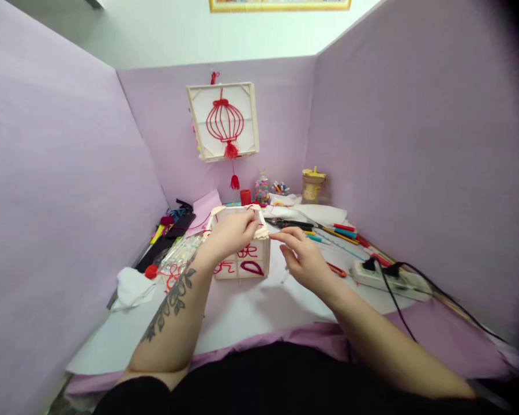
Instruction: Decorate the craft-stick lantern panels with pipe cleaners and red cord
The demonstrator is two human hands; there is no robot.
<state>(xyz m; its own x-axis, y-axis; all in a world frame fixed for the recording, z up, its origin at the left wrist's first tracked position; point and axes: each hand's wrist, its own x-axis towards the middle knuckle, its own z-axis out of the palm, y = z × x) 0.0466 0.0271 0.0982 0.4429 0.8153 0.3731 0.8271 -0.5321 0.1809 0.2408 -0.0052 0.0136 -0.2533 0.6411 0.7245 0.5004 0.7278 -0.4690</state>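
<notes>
A small box lantern (246,262) of pale wooden sticks with white panels and red yarn characters stands on the white sheet (242,314). My left hand (233,233) rests on its top right corner with fingers curled round the frame. My right hand (300,256) hovers just right of that corner. Its thumb and forefinger pinch toward the stick end, and what they hold is too small to make out.
A finished lantern panel (224,121) hangs on the back wall. Pliers (288,223), coloured pens (343,231), a bead jar (262,189) and a lidded jar (313,185) lie behind. A power strip (389,278) with black cable sits right. Red yarn (151,271) and clear packets lie left.
</notes>
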